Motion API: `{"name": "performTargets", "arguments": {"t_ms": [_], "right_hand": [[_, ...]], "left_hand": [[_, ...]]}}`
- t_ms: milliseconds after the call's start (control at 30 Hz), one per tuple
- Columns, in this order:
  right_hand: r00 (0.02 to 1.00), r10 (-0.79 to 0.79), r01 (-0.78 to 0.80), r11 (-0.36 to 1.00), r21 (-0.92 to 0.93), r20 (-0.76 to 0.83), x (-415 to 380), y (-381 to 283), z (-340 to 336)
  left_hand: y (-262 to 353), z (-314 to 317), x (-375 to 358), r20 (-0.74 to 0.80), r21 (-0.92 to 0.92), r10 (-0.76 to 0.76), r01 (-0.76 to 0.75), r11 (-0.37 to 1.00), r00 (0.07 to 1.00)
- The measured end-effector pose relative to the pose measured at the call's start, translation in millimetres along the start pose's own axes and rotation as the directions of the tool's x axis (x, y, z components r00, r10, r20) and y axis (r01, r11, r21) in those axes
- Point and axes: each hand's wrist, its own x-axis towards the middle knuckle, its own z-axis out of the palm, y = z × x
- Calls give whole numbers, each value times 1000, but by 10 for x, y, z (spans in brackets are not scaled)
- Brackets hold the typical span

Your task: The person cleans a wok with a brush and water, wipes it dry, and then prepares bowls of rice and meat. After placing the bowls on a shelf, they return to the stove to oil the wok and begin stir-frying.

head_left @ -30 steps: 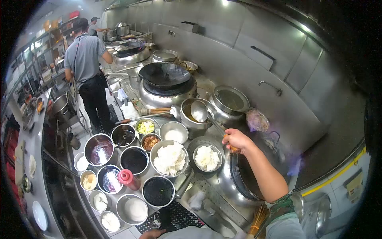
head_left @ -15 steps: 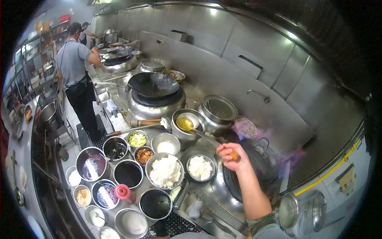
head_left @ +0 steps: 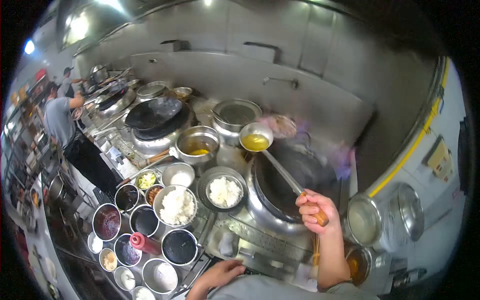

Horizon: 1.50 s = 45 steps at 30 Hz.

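Observation:
My right hand [head_left: 317, 212] is closed around the wooden handle of a metal ladle [head_left: 285, 167]. Yellow oil [head_left: 255, 143] lies in the ladle's bowl, which hangs level above the far left rim of a dark wok [head_left: 292, 177]. To the left of the wok stands a metal pot [head_left: 198, 145] with some yellow oil at its bottom. My left hand [head_left: 222, 273] rests low by the counter's front edge, fingers stretched out and nothing seen in them. A bowl of white rice [head_left: 225, 192] sits between the hands, left of the wok.
A larger bowl of rice [head_left: 176, 206], a red squeeze bottle [head_left: 145, 243] and several pots of sauces and seasonings crowd the left. Another black wok [head_left: 157, 117] sits on its burner farther back. A co-worker [head_left: 65, 125] stands at far left. Metal basins [head_left: 364, 222] stand at right.
The ladle has moved from over the oil pot rightward to the wok, carrying oil. My left hand has come into view at the bottom. The camera view has turned right.

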Motion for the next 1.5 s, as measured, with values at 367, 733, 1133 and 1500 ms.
{"name": "performTargets", "arguments": {"t_ms": [367, 733, 1133, 1500], "right_hand": [[875, -301, 98, 877, -470, -379, -713, -352, -970], [886, -372, 119, 758, -641, -276, -920, -676, -1242], [796, -517, -173, 303, -937, -314, -2131, -771, -1153], [781, -526, 192, 715, -672, -337, -1674, -235, -883]], "left_hand": [[1256, 770, 1918, -196, 694, 735, -438, 572, 649], [1398, 1071, 1747, -235, 754, 747, -368, 544, 622], [1259, 1155, 1872, -281, 764, 797, -378, 523, 535], [1158, 953, 1981, -220, 735, 790, -436, 519, 572]]}}
